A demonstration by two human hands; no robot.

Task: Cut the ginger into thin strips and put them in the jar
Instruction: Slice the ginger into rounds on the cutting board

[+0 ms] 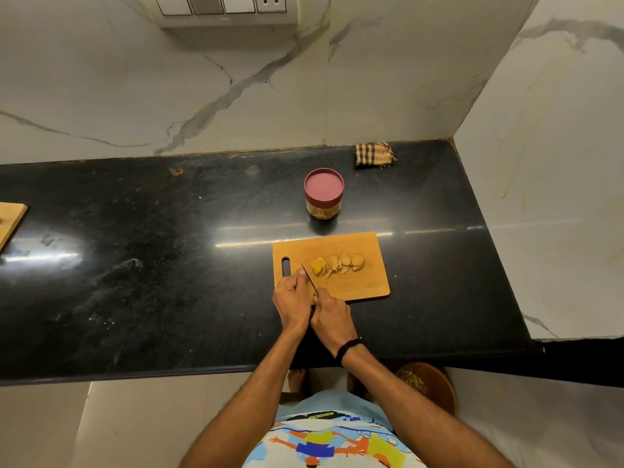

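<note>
Still slicing: ginger (pixel 337 263) lying in rounds mid-board (pixel 366 282); right hand (pixel 332 315) clamped on knife (pixel 310 280), left hand (pixel 292 298) at blade tip, grip unclear. Next: cutting rounds into strips, then opening the lidded jar (pixel 324 194) beyond board

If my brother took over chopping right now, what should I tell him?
Right hand grips the steel knife by its handle; the left hand has its fingertips at the blade near its tip.
Pale yellow ginger slices lie fanned on the wooden cutting board.
The clear jar with a maroon lid stands behind the board, lid on.
Done: ginger sliced. Left: cut slices into thin strips, open the jar, fill it.
</note>
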